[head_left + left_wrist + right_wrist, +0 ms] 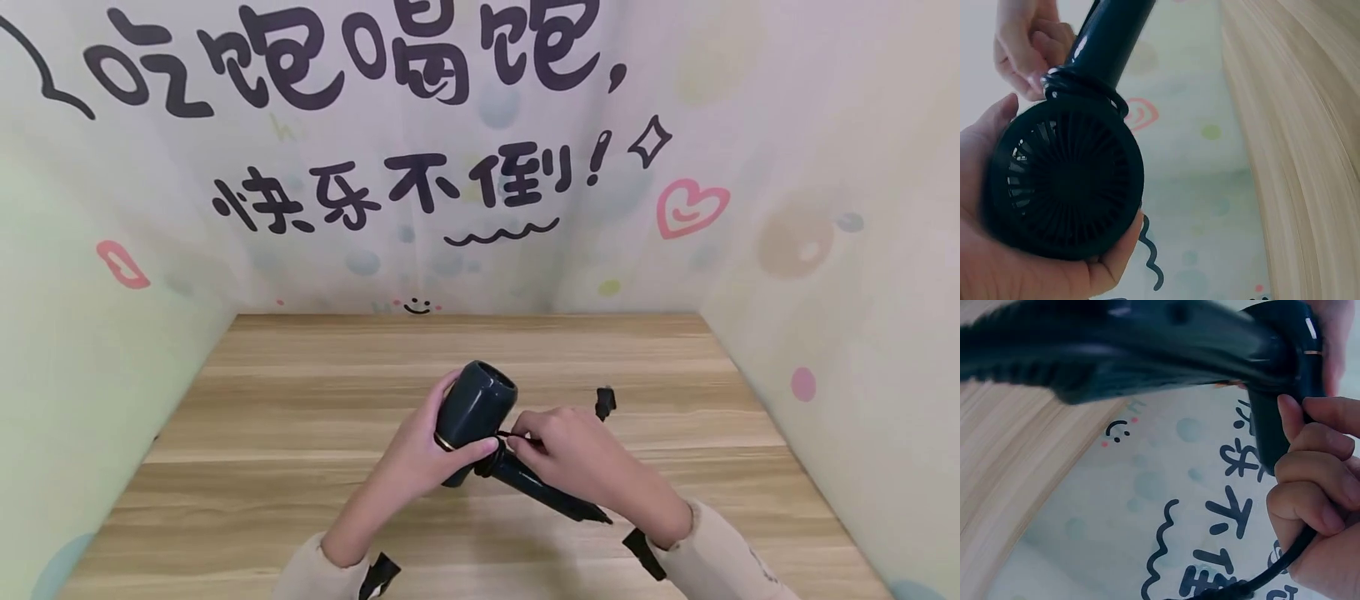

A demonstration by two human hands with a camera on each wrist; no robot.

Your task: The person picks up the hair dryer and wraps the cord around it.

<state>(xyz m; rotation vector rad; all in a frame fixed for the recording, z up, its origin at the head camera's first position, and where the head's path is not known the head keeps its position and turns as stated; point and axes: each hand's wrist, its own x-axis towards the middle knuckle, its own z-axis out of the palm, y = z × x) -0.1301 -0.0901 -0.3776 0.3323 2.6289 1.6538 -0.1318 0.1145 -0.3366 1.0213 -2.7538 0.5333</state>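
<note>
A dark navy hair dryer (480, 404) is held over the table, its handle (551, 492) slanting down to the right. My left hand (423, 446) grips the barrel, thumb across it near the handle joint. The left wrist view shows the round slatted rear grille (1075, 181) facing the camera. Black cord (1085, 87) is wound around the top of the handle. At that joint my right hand (566, 446) pinches the cord between thumb and forefinger. The cord's free length (1285, 559) passes through its curled fingers, seen in the right wrist view.
The wood-grain table (300, 400) lies beneath both hands. Behind it hangs a pale printed backdrop (420, 267) with dark lettering, and pale side panels flank the table. A small black piece (606, 402) shows beyond the right hand. Black straps sit near both cuffs.
</note>
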